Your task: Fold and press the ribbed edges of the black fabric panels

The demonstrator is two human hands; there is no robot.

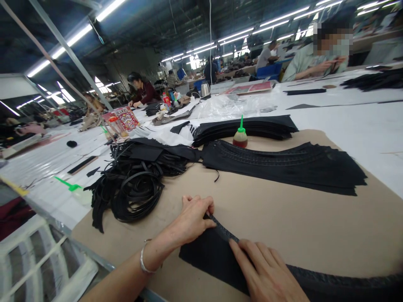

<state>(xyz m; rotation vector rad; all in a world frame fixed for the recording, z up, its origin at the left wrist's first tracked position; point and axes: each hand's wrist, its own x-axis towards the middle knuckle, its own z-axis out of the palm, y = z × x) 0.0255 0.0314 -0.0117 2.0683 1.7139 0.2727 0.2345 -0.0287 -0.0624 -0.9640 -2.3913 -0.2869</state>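
In the head view, your left hand (197,216) is at the far left corner of a black panel (209,256), with thumb and bent fingers brought together on its curved edge. Your right hand (267,272) lies over the same panel farther along, the fingers side by side and their tips down at that edge; its thumb is out of sight, so you cannot tell from here whether it clasps anything underneath. The panel lies right in front of you on a brown sheet (283,218), running out toward the lower right, with a textured band along its curved side. You wear a silvery bracelet (142,258) on your left wrist.

Beyond your hands, a fanned stack of black pieces (283,172) lies on the sheet, and a second stack (267,125) sits behind it. A bottle with a green nozzle (240,137) stands upright between the two, dark reddish liquid at its bottom. Left of these you have a tangle of black strips (138,191), partly coiled, and another green-nozzled bottle (78,193) just beside it, on the white table (371,126). Across the table at the right, a co-worker in a pale sleeve (294,67) holds both hands raised.
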